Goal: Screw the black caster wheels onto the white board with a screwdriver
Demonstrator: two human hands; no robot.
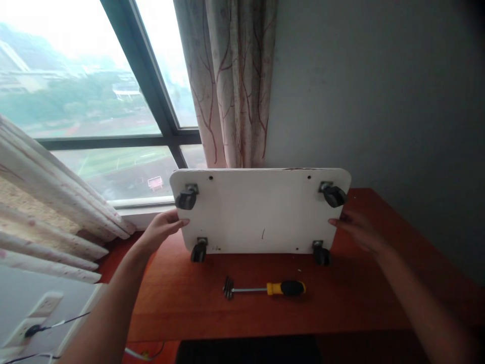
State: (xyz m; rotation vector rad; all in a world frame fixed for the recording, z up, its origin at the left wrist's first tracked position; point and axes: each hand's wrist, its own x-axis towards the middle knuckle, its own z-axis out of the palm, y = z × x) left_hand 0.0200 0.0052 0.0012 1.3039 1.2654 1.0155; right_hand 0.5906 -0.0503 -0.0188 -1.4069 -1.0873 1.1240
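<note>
A white board with a black caster at each corner stands on edge on the red-brown desk, its underside facing me. My left hand grips the board's left edge, fingers curled round it just below the top-left caster. My right hand is at the right edge, fingers stretched toward it below the top-right caster; whether it touches is unclear. The lower casters rest on the desk. A screwdriver with a yellow and black handle lies in front of the board.
A grey wall stands behind the desk, with a patterned curtain and a large window to the left. A wall socket with a black cable sits at the lower left. A dark object is at the desk's near edge.
</note>
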